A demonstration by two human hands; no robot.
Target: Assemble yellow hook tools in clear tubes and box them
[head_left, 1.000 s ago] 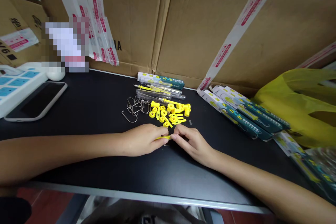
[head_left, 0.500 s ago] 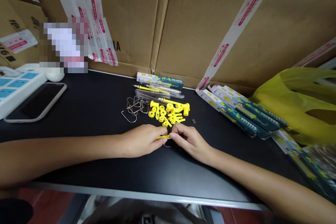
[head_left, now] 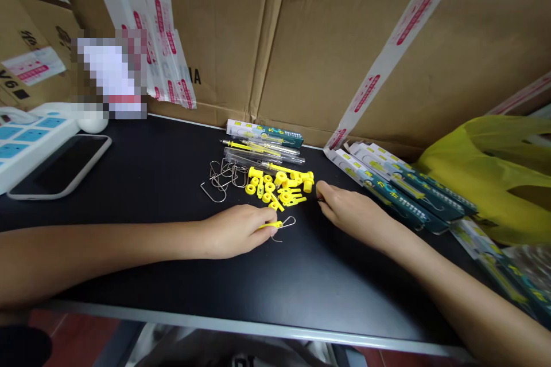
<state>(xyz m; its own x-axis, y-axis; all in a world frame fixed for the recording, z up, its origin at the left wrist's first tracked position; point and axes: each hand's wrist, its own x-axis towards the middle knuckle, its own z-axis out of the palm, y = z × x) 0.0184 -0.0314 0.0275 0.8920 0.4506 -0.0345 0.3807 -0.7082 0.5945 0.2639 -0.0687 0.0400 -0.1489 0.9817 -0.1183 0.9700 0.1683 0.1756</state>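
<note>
My left hand (head_left: 241,231) is closed on a yellow plastic strip (head_left: 275,225). A bent wire hook (head_left: 290,221) sticks out of its right end, and a thin curved wire shows just below. My right hand (head_left: 353,209) is lowered to the table right of the yellow parts, thumb and fingertips pressed together where a small coil spring lay. Whether the spring is in the pinch is hidden by the fingers. Several loose yellow plastic parts (head_left: 269,187), rings, caps and flat strips, lie in a pile beyond my hands. Left of them is a tangle of wire hooks (head_left: 215,192).
Clear plastic tubes (head_left: 267,156) with yellow rods lie behind the pile, before a printed narrow box (head_left: 263,132). More such boxes (head_left: 383,183) and a yellow plastic bag (head_left: 486,172) are at right. A phone (head_left: 60,167) and power strip (head_left: 38,137) lie at left; cardboard (head_left: 344,40) stands behind.
My right hand has let go of the wire hook and moved right and slightly away, to the small spring's spot. My left hand keeps the yellow strip, with its hook now in plain sight.
</note>
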